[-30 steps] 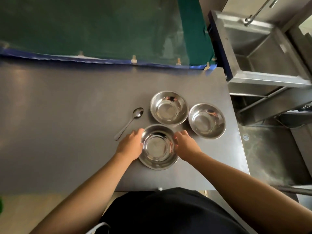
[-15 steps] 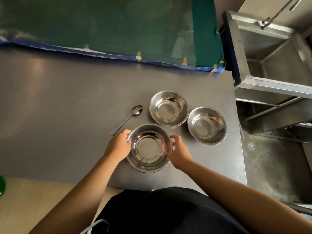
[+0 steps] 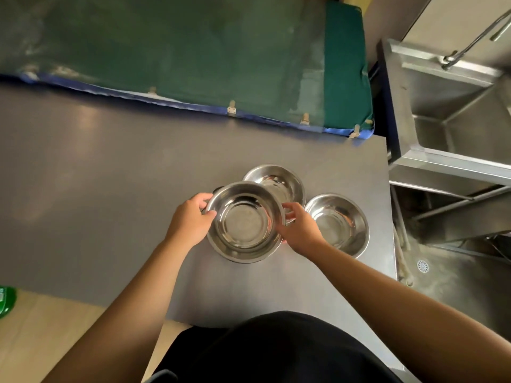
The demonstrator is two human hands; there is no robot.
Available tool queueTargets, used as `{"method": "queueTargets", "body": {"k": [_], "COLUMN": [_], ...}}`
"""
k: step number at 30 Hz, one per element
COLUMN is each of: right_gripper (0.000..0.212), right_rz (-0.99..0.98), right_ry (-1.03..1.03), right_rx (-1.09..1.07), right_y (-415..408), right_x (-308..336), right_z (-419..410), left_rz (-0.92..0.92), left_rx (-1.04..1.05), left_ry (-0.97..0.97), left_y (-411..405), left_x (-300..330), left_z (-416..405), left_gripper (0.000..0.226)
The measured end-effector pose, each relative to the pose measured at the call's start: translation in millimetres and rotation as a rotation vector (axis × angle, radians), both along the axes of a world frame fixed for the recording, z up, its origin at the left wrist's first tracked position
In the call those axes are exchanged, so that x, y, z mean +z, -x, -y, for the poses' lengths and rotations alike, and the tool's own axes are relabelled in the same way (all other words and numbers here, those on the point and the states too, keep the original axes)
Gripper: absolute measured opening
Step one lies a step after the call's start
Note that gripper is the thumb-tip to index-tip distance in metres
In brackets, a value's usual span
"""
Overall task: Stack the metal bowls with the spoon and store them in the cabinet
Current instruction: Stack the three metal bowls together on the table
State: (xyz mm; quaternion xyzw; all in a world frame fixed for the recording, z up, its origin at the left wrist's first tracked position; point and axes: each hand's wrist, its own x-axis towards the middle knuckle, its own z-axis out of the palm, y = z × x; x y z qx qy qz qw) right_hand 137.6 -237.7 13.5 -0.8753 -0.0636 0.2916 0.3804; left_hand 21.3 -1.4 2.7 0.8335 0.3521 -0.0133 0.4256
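Three shiny metal bowls are on or over the grey table (image 3: 110, 167). The nearest bowl (image 3: 244, 221) is lifted off the table, with my left hand (image 3: 190, 219) gripping its left rim and my right hand (image 3: 300, 229) gripping its right rim. It partly covers the far bowl (image 3: 279, 181) behind it. The third bowl (image 3: 341, 223) rests on the table to the right, just past my right hand. The spoon is almost fully hidden behind the lifted bowl and my left hand; only a dark tip (image 3: 218, 188) shows.
A green padded panel with a blue edge (image 3: 193, 59) runs along the table's far side. A steel sink (image 3: 453, 111) with a tap stands to the right, past the table's right edge. A green object (image 3: 6, 301) sits at the far left.
Both hands have raised the nearest bowl off the table and carried it away from me, over the far bowl's near edge. It now hides the spoon.
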Motion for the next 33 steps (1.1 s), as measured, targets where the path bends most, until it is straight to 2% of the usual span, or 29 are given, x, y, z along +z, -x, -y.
{"method": "queueTargets", "body": {"k": [13,22,28,33], "right_gripper": [0.050,0.049,0.045,0.044], "right_rz": [0.000,0.014,0.068,0.148], "right_ry": [0.035,0.074,0.097,0.154], "right_rx": [-0.115,-0.119,-0.117,-0.052], "right_y": [-77.2,-95.0,-96.2,-91.0], "right_x": [-9.2,-26.0,-33.1,-35.1], "right_z": [13.8,14.9,9.5,6.5], "left_rz": [-0.078,-0.095,-0.149,-0.098], "left_rx": [-0.122,-0.186,-0.202,-0.165], "left_ry": [0.073,0.029,-0.080,-0.100], "left_y": [-106.2,-127.1,-130.4,-126.6], "left_x": [-10.9,-27.3,-34.0,-38.4], "left_z": [16.0,21.1,26.0,33.8], "left_gripper": [0.059,0.060,0.061,0.059]}}
